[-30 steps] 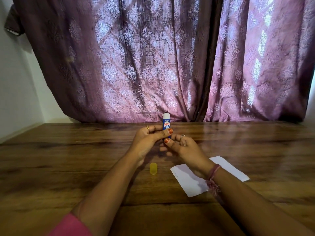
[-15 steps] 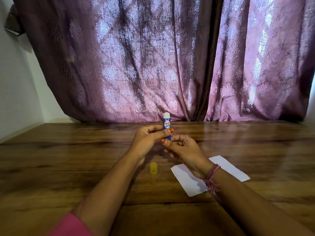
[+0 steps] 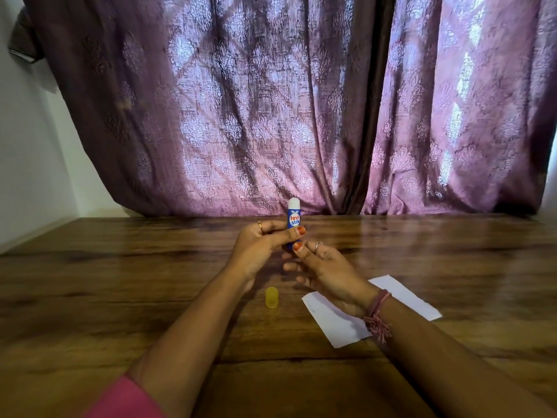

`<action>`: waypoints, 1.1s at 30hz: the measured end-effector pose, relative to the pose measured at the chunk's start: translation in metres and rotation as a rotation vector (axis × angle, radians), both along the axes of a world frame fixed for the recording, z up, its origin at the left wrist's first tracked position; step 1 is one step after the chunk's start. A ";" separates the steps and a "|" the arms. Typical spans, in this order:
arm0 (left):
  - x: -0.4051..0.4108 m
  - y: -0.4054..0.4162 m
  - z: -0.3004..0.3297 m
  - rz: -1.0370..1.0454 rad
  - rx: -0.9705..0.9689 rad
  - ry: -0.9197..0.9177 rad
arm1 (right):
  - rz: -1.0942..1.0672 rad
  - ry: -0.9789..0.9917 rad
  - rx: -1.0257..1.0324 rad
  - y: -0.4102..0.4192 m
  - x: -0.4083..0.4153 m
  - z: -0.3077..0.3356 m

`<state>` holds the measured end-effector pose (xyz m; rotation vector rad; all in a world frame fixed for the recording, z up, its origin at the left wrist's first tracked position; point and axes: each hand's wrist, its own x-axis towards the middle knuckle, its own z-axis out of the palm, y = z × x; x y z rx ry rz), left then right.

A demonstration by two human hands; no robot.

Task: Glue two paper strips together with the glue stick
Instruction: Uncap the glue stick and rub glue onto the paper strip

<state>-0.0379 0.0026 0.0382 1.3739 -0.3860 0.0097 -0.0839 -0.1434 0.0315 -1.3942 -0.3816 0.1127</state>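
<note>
Our left hand [image 3: 259, 245] grips the light, hard glue stick [image 3: 293, 221] upright; our right hand [image 3: 322, 267] pinches its bottom end. Thin, floppy paper strips [image 3: 337, 321] lie under our right wrist, so we should lift them by an edge.

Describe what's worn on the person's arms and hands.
Left hand: gold ring, orange-red nail polish, pink sleeve near the elbow. Right hand: silver ring, same polish, pink thread bracelet with a tassel at the wrist; forearm bare.
</note>
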 end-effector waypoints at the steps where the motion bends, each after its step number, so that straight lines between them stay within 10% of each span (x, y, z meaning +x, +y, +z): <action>1: 0.000 0.000 0.000 0.007 0.002 -0.002 | -0.003 0.009 0.001 0.000 0.000 0.000; 33: -0.008 -0.001 0.006 0.037 0.008 -0.063 | -0.114 -0.089 -0.029 -0.001 -0.004 0.004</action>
